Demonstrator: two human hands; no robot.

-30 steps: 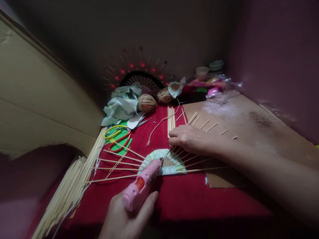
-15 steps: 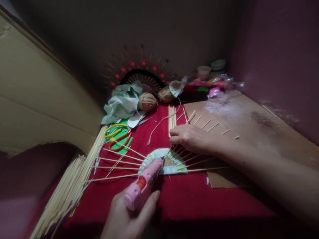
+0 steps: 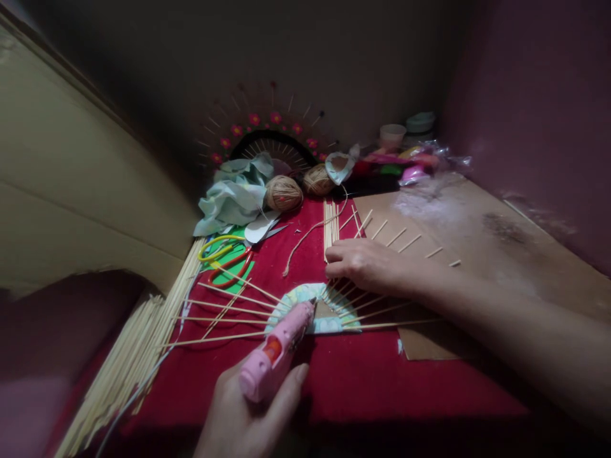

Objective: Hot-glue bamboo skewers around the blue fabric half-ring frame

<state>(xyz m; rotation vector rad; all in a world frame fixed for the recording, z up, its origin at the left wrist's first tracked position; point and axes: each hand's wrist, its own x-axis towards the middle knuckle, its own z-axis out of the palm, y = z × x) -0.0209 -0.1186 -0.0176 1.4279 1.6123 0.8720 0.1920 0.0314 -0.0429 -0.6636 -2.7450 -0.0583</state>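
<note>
My left hand is closed round a pink hot glue gun, its nozzle at the upper edge of a half-round piece covered in pale blue patterned cloth. Thin wooden sticks fan out from both sides of that piece. Above its right side my right hand has its fingers bent and pinched together around a stick; the fingertips are partly hidden. Several sticks pass under this hand and show again beyond it, over the brown cardboard.
Left of the red cloth lies a pile of sticks. Scissors rest on green paper. Behind are twine balls, crumpled cloth and a flower-trimmed sunburst piece. A stick bundle lies beyond my right hand.
Almost nothing differs. The view has shifted very slightly; both hands and the glue gun keep their places over the half-round piece.
</note>
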